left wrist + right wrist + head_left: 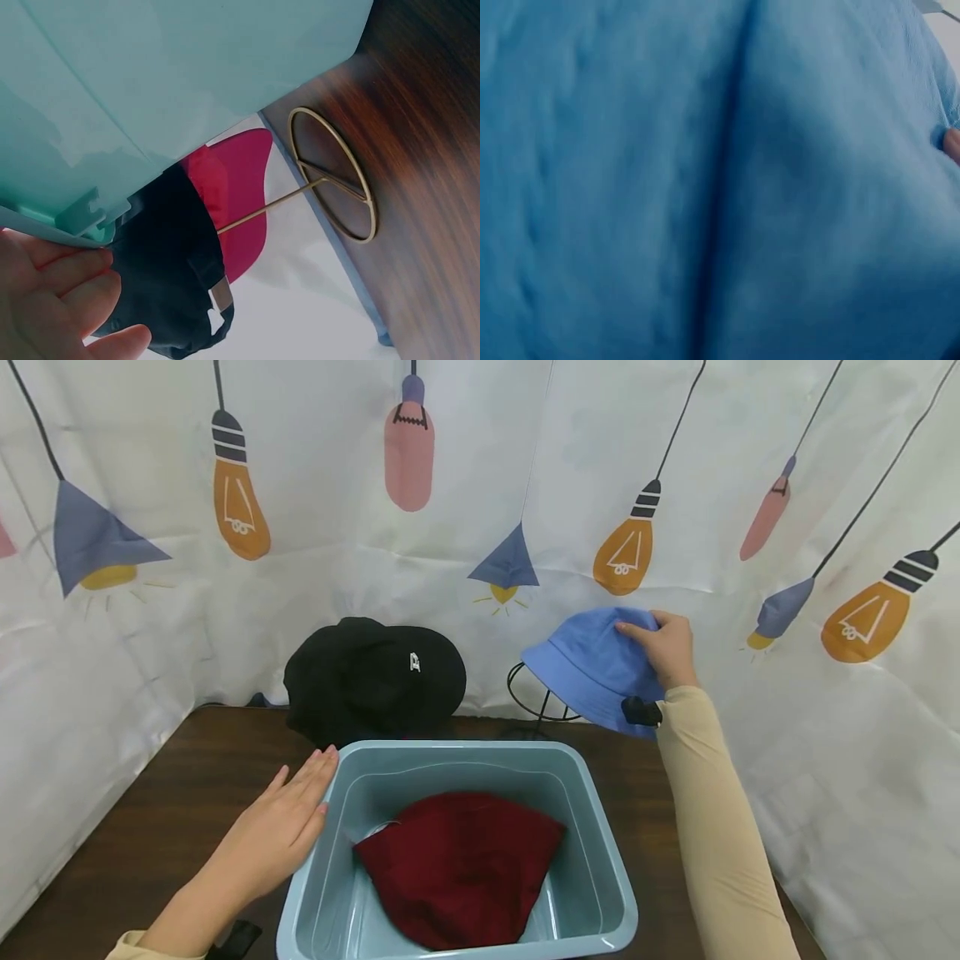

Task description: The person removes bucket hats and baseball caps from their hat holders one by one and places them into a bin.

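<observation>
At the far right, the right hand (670,647) pinches the crown of a blue bucket hat (592,664) between thumb and fingers; its soft fabric brim slopes, tilted, in front of a thin black wire stand (508,683) with a rounded frame, and whether hat and wire touch I cannot tell. The right wrist view fills with blurred blue weave and a dark fold. On the near left, the left hand (277,827) rests against the rim of a smooth, pale blue-green tub (465,746) with rounded corners, its fingers straight. Inside the tub lies a dark red cloth hat (465,868), slumped into a broad flared shape. Beyond, at far left, a matte black cap (367,677) with a small white emblem sits on a slender metal stand (270,205), whose ring base meets the dark wood-grained surface (172,835).
</observation>
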Demonstrator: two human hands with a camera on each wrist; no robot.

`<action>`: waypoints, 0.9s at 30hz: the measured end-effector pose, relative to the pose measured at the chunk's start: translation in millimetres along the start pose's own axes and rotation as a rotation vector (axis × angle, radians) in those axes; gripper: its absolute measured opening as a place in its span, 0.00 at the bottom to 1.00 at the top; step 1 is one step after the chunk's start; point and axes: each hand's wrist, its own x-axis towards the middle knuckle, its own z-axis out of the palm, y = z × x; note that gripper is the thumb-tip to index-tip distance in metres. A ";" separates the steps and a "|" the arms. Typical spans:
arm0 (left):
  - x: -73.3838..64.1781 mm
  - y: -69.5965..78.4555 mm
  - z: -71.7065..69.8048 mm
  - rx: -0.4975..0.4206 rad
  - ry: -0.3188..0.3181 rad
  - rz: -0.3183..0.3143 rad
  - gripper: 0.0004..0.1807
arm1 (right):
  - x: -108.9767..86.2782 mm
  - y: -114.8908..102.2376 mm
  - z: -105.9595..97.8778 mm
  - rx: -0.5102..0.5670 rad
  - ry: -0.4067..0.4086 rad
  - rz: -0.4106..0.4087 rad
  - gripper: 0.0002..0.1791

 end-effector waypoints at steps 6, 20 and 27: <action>-4.3 -1.7 3.1 -0.022 0.006 -0.005 0.31 | -3.8 -9.3 -5.3 -0.029 0.097 -0.117 0.21; 0.6 -4.8 5.3 -0.015 0.022 0.016 0.30 | -14.8 -34.5 -7.0 -0.015 0.184 -0.314 0.18; -0.3 -6.7 7.7 -0.023 0.033 0.024 0.30 | -21.0 -45.0 0.5 -0.063 0.222 -0.415 0.18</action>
